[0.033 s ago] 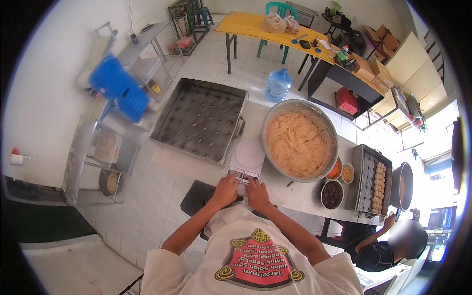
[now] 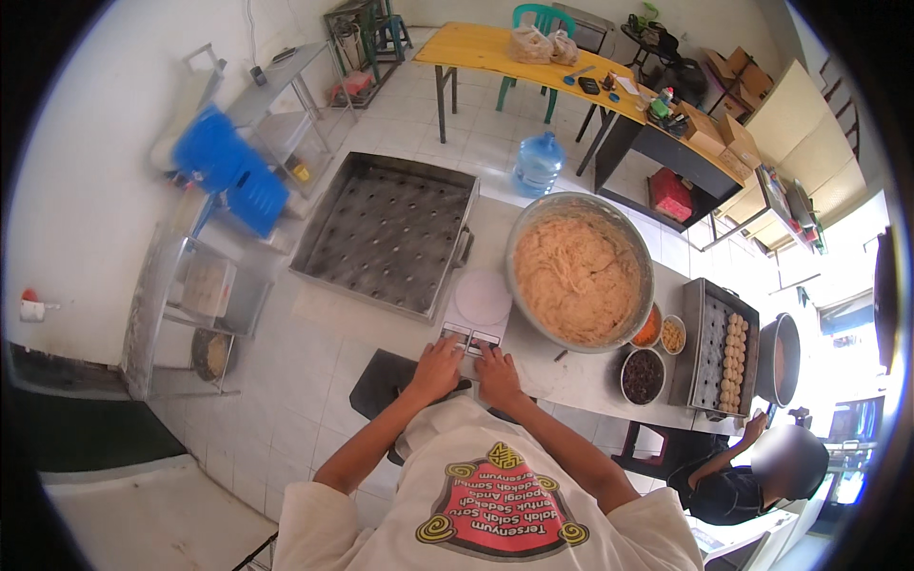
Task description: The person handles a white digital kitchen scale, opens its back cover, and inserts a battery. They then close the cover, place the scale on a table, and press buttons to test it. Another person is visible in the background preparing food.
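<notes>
A white kitchen scale (image 2: 483, 297) with a round plate sits near the table's front edge, its plate bare. My left hand (image 2: 438, 369) touches the left front of its panel, and my right hand (image 2: 498, 375) rests at the right front; neither hand holds anything that I can see. Just right of the scale stands a large metal bowl (image 2: 515, 300) full of lumpy orange-beige dough (image 2: 576, 276). To the left lies a square metal steamer tray (image 2: 381, 233) with rows of holes and nothing on it.
Small bowls of dark filling (image 2: 644, 375), orange shreds (image 2: 648, 326) and yellowish pieces (image 2: 673, 335) stand right of the dough. Beyond them are a tray (image 2: 698, 347) with dough balls (image 2: 733, 366), a deep pot (image 2: 783, 357) and a seated person (image 2: 728, 490). A water jug (image 2: 540, 164) stands behind.
</notes>
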`<action>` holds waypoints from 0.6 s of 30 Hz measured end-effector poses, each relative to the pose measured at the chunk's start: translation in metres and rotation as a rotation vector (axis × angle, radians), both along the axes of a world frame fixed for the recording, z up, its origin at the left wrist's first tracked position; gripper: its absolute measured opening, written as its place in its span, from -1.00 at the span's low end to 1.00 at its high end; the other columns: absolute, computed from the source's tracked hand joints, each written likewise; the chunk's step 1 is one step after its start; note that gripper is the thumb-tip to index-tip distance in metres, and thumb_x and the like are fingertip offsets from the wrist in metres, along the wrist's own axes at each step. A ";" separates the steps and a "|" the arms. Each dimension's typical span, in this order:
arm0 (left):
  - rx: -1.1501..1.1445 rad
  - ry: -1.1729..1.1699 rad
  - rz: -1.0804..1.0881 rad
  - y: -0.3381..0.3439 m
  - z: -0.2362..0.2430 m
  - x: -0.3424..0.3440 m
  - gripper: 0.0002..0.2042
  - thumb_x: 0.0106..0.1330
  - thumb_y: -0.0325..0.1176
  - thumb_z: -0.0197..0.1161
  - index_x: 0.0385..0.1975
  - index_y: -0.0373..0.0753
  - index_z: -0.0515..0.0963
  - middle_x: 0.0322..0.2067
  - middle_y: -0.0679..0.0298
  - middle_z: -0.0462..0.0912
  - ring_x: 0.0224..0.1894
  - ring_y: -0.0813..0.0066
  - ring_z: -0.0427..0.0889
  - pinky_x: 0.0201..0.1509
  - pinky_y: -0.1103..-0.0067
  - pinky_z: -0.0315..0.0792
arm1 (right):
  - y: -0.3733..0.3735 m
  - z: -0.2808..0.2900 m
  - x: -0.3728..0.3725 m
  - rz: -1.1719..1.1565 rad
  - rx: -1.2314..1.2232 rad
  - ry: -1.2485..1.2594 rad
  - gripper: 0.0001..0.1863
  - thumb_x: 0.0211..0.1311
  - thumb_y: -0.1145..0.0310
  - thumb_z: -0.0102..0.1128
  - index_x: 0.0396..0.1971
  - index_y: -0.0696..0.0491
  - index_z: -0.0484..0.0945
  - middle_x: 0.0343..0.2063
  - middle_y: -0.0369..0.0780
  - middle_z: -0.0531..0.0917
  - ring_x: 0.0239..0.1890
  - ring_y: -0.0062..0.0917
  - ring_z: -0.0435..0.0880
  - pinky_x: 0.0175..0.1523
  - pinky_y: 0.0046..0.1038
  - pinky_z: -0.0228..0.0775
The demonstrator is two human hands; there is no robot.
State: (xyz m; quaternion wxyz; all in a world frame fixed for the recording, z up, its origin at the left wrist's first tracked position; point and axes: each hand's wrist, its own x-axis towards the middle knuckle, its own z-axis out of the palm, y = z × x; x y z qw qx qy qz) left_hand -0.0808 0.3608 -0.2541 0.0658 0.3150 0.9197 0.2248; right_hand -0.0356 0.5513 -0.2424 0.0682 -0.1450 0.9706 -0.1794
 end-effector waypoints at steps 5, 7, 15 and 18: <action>0.014 -0.173 -0.018 -0.002 -0.001 -0.004 -0.65 0.05 -0.46 0.28 -0.11 -0.30 0.57 0.28 0.06 0.40 0.02 0.02 0.62 0.04 0.18 0.52 | -0.003 0.008 -0.007 0.005 -0.030 0.061 -0.59 -0.15 0.42 0.29 -0.16 0.10 0.59 0.35 -0.08 0.33 0.19 -0.24 0.41 0.15 -0.16 0.28; 0.057 -0.066 0.000 0.000 -0.002 -0.010 -0.63 0.05 -0.46 0.27 -0.07 -0.27 0.56 0.27 0.05 0.39 0.02 0.01 0.62 0.04 0.18 0.53 | 0.001 0.000 -0.010 0.029 0.021 -0.050 -0.62 -0.16 0.41 0.28 -0.21 0.09 0.64 0.35 -0.09 0.34 0.19 -0.27 0.40 0.17 -0.16 0.27; 0.091 -0.051 0.155 -0.008 -0.004 -0.010 -0.61 0.04 -0.47 0.27 -0.05 -0.21 0.53 0.31 -0.02 0.34 -0.05 -0.02 0.66 -0.03 0.16 0.57 | -0.009 -0.018 -0.027 -0.037 0.055 -0.150 -0.64 -0.16 0.39 0.33 -0.25 0.15 0.64 0.31 -0.06 0.40 -0.20 -0.17 0.74 -0.04 -0.17 0.56; 0.110 -0.122 0.164 -0.012 -0.007 -0.004 -0.65 0.03 -0.49 0.26 -0.10 -0.21 0.53 0.35 -0.02 0.30 -0.13 -0.06 0.68 -0.08 0.17 0.59 | -0.017 -0.011 -0.029 -0.062 0.091 -0.202 -0.61 -0.15 0.36 0.36 -0.23 0.17 0.64 0.31 -0.03 0.39 -0.22 -0.15 0.76 -0.07 -0.18 0.59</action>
